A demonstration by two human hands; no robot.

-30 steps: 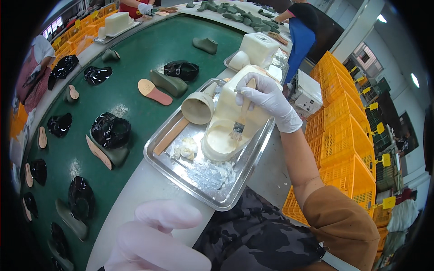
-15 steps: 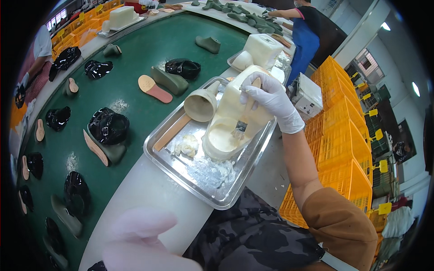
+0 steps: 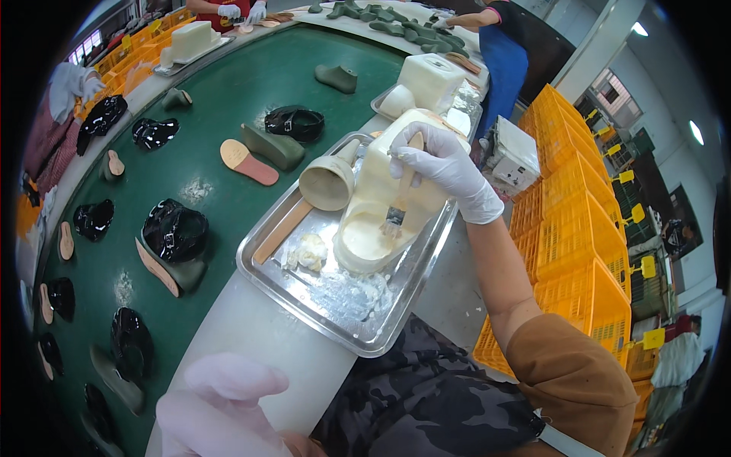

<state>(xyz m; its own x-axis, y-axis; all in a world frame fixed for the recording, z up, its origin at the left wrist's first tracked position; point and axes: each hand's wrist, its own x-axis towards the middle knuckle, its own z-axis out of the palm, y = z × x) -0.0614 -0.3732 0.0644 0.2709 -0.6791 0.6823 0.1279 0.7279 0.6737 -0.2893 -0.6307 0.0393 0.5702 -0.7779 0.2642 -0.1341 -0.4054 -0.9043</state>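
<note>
My right hand (image 3: 445, 169), in a white glove, grips a wooden-handled brush (image 3: 401, 199) whose bristles dip into the mouth of a cream plastic jug (image 3: 373, 221) lying in a steel tray (image 3: 320, 293). A cream funnel (image 3: 329, 181) and a flat wooden stick (image 3: 283, 231) lie in the tray beside the jug, with white paste smeared on the tray floor. My left hand (image 3: 221, 415), also gloved, is blurred at the lower edge, near the white table rim; it seems to hold nothing.
A green conveyor belt (image 3: 228, 91) carries black shoe uppers (image 3: 173, 232), olive shoe lasts (image 3: 274, 146) and tan insoles (image 3: 247, 161). A second tray with a white jug (image 3: 430, 80) stands beyond mine. Other people work at the far end. Yellow crates (image 3: 571, 228) are stacked on the right.
The brush has slid lower along the jug toward its mouth. My left hand has shifted at the lower edge. The belt items have moved slightly.
</note>
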